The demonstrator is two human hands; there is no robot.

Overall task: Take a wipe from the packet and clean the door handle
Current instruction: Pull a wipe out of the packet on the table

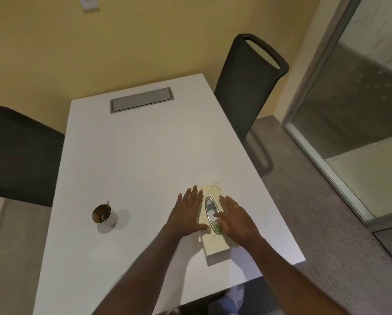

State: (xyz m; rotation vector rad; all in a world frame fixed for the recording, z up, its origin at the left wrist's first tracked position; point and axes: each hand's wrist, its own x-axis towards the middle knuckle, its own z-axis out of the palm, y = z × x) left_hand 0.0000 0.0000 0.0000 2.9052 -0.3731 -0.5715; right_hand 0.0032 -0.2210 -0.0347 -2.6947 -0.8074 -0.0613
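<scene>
A pale marbled wipe box (215, 243) with an oval opening on top lies on the white table (133, 160), near its right edge. My left hand (187, 214) rests flat along the box's left side, fingers spread. Over the right side of the box is my right hand (234, 220), fingers spread, with its thumb at the oval opening. Neither hand holds a wipe. No door handle is in view.
A paper cup (104, 216) with brown liquid and a stirrer stands left of my hands. A grey cable hatch (141, 100) sits at the table's far end. Black chairs stand at the left (20, 153) and far right (247, 87). A glass wall (354, 114) runs along the right.
</scene>
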